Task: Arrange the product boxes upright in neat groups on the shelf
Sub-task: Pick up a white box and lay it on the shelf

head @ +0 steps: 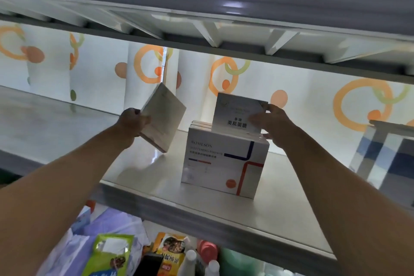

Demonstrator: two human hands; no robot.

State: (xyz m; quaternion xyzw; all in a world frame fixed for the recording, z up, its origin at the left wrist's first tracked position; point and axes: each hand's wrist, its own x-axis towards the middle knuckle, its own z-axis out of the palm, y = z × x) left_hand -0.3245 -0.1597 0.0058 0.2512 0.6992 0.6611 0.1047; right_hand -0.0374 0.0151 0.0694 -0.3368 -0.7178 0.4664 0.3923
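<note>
Behind the shelf (74, 123) hangs a white curtain (94, 67) patterned with orange and green rings, and another shelf board runs overhead. Farthest left, the left hand (132, 122) grips a beige box (163, 117) by its lower left edge, fingers curled round it; the box juts up and to the right of those fingers, tilted, its lower corner clear of the shelf. Just right of it stands a row of white boxes (224, 163), upright and face-forward; four top edges seem to show, though the rear ones are partly hidden. Above that row the right hand (272, 124) holds a grey-white box (237, 112), thumb across its face, the other fingers behind its right edge; the box sits left of those fingers, its bottom edge out of sight behind the row's tops. One box per hand, then. Both boxes look loosely pinched at an edge, so either might swivel and slip; the grey-white one, coming down, could catch the row's tops and topple it. At far right a blue-striped box (385, 154) stands alone.
</note>
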